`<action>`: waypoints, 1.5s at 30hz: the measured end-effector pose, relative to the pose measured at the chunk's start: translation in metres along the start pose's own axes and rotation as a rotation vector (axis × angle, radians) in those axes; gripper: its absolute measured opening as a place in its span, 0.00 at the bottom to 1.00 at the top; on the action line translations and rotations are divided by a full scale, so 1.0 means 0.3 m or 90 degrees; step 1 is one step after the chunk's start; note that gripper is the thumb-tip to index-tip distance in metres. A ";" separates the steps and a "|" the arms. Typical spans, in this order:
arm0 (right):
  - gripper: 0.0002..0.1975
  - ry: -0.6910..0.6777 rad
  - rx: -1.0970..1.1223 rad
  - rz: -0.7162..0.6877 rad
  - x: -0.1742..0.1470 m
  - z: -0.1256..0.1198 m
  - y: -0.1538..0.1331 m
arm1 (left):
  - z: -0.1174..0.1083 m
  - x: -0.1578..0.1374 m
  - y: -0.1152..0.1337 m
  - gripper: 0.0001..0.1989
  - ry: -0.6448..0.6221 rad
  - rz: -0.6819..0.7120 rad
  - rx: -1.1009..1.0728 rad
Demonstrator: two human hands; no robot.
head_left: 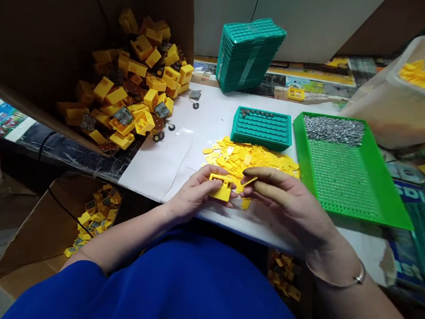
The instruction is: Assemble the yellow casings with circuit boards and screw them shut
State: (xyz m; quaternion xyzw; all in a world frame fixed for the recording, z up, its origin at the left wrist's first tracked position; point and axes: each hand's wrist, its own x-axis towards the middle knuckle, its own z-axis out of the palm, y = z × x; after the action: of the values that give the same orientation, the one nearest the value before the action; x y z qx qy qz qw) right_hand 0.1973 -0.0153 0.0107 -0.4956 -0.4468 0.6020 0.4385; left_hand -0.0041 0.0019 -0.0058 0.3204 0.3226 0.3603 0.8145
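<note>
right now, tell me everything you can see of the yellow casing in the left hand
The yellow casing is a small, seemingly plastic box with openings in the face towards the camera; its inside is too small to make out. The left hand's grip holds it, thumb on that face, near the white table's front edge. The right hand's grip, close beside it, has a thin yellow piece; whether it touches the casing is unclear.

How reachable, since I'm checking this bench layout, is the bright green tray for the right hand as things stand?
Probably yes: the bright green tray lies close beside the right hand, with nothing visible between them. That hand does hold a thin yellow piece, which might hamper picking anything up.
</note>
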 end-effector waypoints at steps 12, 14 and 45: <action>0.04 0.201 -0.227 -0.357 -0.090 0.032 0.116 | 0.056 0.015 -0.021 0.15 -0.059 -0.037 0.015; 0.02 0.197 -0.282 -0.406 -0.083 0.031 0.123 | 0.061 0.015 -0.021 0.15 -0.062 -0.046 0.005; 0.09 0.054 -0.604 -0.580 -0.079 -0.017 0.053 | 0.004 0.019 0.022 0.17 -0.119 -0.134 0.056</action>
State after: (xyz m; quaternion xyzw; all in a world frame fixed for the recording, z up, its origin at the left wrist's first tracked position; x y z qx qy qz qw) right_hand 0.2039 -0.0413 -0.0004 -0.4194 -0.8112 0.0741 0.4007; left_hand -0.0027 0.0096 -0.0018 0.3521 0.2923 0.2268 0.8597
